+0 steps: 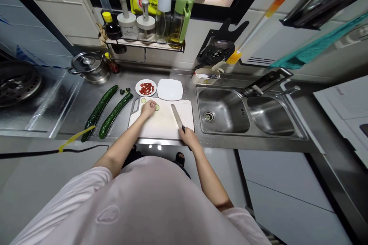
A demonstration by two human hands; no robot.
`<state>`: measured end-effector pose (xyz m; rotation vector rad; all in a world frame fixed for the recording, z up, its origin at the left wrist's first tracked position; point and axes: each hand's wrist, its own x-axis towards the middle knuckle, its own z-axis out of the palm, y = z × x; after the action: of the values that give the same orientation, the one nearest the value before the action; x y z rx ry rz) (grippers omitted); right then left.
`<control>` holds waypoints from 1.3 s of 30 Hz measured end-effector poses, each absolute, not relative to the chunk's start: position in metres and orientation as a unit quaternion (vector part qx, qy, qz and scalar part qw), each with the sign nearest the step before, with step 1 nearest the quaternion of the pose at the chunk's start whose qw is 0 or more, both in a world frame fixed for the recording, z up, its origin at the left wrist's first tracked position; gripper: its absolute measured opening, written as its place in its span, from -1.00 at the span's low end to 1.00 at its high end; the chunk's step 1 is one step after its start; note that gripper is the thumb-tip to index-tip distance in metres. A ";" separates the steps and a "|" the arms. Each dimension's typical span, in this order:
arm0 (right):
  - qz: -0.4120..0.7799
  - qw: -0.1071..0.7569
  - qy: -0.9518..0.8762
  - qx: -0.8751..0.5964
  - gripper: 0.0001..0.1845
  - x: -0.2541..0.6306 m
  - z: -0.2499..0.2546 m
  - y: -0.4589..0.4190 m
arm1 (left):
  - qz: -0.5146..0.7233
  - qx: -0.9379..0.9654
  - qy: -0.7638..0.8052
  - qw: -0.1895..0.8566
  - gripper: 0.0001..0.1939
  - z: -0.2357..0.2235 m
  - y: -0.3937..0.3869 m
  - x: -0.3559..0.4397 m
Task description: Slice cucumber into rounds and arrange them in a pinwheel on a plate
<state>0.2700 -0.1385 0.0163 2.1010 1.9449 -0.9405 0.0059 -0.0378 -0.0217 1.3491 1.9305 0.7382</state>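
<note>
My left hand (148,108) is over the left part of the white cutting board (163,126), its fingers curled together at a thin cucumber slice (157,107). Another cucumber slice (143,100) lies near the board's upper left corner, and the hand partly hides one more. My right hand (188,138) grips the black handle of a kitchen knife (177,116) at the board's right side, with the blade pointing away from me over the board. Two long cucumbers (116,115) lie on the counter left of the board, with small cut ends (125,90) beyond them.
Behind the board stand a plate of chopped red pieces (146,88) and a white square plate (170,89). A double sink (224,111) is on the right. At the back left stands a lidded steel pot (90,68), near a shelf (143,43) of bottles and jars.
</note>
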 end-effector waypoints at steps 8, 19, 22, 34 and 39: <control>-0.312 0.074 0.638 0.700 -0.45 0.268 0.020 -0.140 | 0.228 0.548 0.740 0.316 -0.70 -0.031 -0.055 0.027; -0.281 0.065 0.656 0.697 -0.44 0.262 0.029 -0.151 | 0.184 0.627 0.723 0.224 -0.70 -0.026 -0.062 0.024; -0.270 0.066 0.675 0.683 -0.45 0.259 0.032 -0.158 | 0.184 0.617 0.732 0.224 -0.72 -0.029 -0.057 0.021; -0.266 0.090 0.707 0.650 -0.47 0.244 0.050 -0.168 | 0.155 0.573 0.760 0.264 -0.84 -0.026 -0.042 0.020; -0.267 0.096 0.708 0.647 -0.46 0.242 0.049 -0.168 | 0.152 0.570 0.763 0.265 -0.85 -0.024 -0.041 0.021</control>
<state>0.2418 -0.1682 0.0491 1.9159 2.0985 -0.7918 0.0205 -0.0412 -0.0238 1.5396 2.0614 0.4116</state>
